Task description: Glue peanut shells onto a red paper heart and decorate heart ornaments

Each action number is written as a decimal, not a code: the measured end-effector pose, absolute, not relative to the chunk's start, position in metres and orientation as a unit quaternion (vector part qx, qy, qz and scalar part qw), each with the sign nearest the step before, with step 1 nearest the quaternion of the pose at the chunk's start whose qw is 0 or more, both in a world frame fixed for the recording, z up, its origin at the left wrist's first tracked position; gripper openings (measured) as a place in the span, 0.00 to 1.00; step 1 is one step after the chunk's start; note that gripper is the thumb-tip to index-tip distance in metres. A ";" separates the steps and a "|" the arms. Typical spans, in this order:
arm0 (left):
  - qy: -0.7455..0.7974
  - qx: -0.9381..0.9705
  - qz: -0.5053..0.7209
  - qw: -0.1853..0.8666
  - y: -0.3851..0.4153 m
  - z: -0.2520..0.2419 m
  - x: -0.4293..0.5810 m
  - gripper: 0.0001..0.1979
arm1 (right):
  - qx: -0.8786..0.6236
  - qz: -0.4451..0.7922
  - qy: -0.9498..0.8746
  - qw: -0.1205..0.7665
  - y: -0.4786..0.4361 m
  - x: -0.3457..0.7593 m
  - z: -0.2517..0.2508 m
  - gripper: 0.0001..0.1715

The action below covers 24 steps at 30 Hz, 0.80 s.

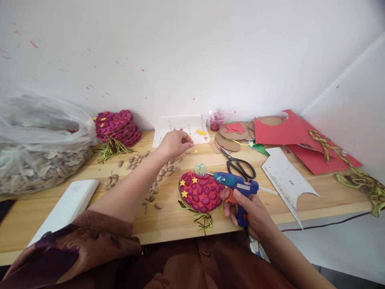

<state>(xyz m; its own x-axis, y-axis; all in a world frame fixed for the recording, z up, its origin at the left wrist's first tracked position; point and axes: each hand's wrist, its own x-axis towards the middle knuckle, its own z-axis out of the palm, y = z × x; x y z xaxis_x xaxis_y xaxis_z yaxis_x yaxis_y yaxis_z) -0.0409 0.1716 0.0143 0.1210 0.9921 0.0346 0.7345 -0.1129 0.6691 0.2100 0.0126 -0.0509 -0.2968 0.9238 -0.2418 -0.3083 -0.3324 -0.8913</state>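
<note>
My right hand (252,208) grips a blue hot glue gun (233,182) by its handle, a finger at the orange trigger. Its nozzle points left, over the top of a round red craft disc (204,194) covered in purple-painted shells or seeds. Three yellow stars sit on the disc's left side; a blue cord loop tops it and a yarn tassel (204,220) hangs below. My left hand (176,143) reaches to the front of a white paper sheet (162,132), fingertips pinched together; whatever they hold is hidden. A small yellow star (196,151) lies just right of those fingertips.
Loose seeds (155,188) lie around my left forearm. Black-handled scissors (240,164) rest behind the glue gun. Red card sheets (313,148), cardboard discs (227,142) and a purple paint cup (216,120) stand right. Left are stacked finished discs (118,124), a plastic bag (45,148) and a white power bank (66,208).
</note>
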 end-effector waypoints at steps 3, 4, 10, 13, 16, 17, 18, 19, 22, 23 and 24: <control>0.624 0.713 0.238 0.212 0.156 0.027 -0.042 0.10 | -0.405 0.705 -0.387 0.435 0.012 0.210 -0.049 0.23; 0.627 0.708 0.253 0.204 0.147 0.033 -0.042 0.11 | -0.408 0.702 -0.389 0.435 0.013 0.210 -0.049 0.23; 0.580 0.721 0.317 0.208 0.069 0.034 -0.046 0.14 | -0.439 0.681 -0.381 0.446 0.014 0.209 -0.044 0.21; 0.555 0.754 0.320 0.145 0.030 0.011 -0.062 0.12 | -0.444 0.675 -0.384 0.448 0.014 0.208 -0.043 0.21; 0.593 0.751 0.285 0.055 0.001 -0.014 -0.084 0.17 | -0.448 0.668 -0.383 0.455 0.014 0.208 -0.044 0.21; 0.612 0.745 0.263 0.034 -0.006 -0.021 -0.090 0.21 | -0.450 0.666 -0.382 0.455 0.014 0.208 -0.044 0.21; 0.632 0.736 0.243 0.015 -0.011 -0.028 -0.095 0.25 | -0.453 0.666 -0.382 0.453 0.014 0.208 -0.044 0.21; 0.653 0.725 0.219 0.002 -0.016 -0.034 -0.098 0.31 | -0.455 0.666 -0.383 0.450 0.014 0.208 -0.044 0.20; 0.702 0.695 0.152 -0.009 -0.022 -0.048 -0.099 0.46 | -0.454 0.664 -0.392 0.447 0.014 0.207 -0.042 0.19; 0.709 0.692 0.135 -0.002 -0.022 -0.052 -0.099 0.48 | -0.453 0.661 -0.395 0.448 0.014 0.207 -0.041 0.19; 0.712 0.691 0.122 0.009 -0.020 -0.055 -0.099 0.49 | -0.454 0.659 -0.399 0.449 0.014 0.206 -0.040 0.19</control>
